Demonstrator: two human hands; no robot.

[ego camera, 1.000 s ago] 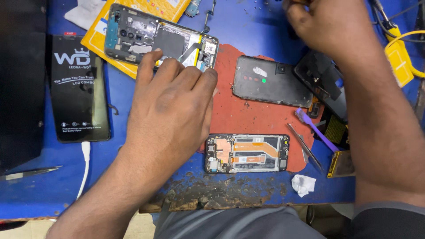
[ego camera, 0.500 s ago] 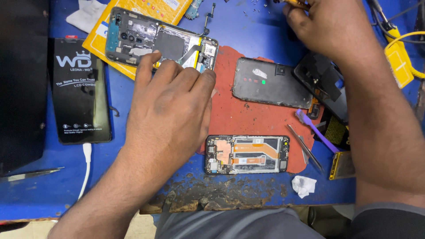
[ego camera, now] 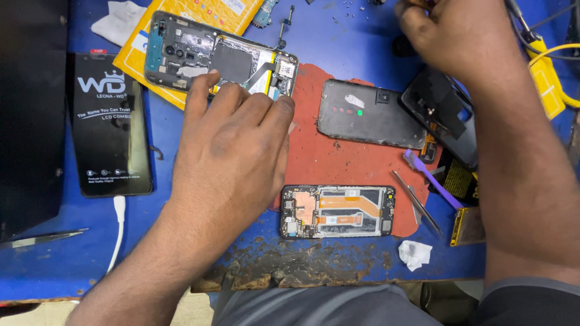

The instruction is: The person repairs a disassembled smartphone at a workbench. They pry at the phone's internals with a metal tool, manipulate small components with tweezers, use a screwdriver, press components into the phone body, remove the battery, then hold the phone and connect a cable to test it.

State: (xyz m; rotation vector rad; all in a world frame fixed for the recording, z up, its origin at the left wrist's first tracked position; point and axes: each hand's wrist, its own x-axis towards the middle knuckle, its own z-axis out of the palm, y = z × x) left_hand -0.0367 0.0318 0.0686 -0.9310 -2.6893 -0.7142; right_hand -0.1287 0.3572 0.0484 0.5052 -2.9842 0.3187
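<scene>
Your left hand (ego camera: 232, 151) lies flat, fingers spread wide, fingertips pressing the lower edge of the opened black phone with its circuit boards exposed (ego camera: 220, 60) at about eleven o'clock on the yellow card sleeve (ego camera: 136, 57) — keep that pressure even and off the flex cable so the body doesn't skid. Your right hand (ego camera: 459, 36), at one o'clock, is curled over something small; whether it grips anything I cannot tell, so bring it into view before working.

At nine o'clock a boxed dark display panel (ego camera: 112, 127) lies on the blue surface (ego camera: 356, 36). The worn red mat (ego camera: 338, 163) in the middle carries a grey back cover (ego camera: 368, 115) and a bare mid-frame with copper shielding (ego camera: 338, 211) — metal tweezers (ego camera: 417, 202) and a purple pry tool (ego camera: 432, 184) lie at three o'clock.
</scene>
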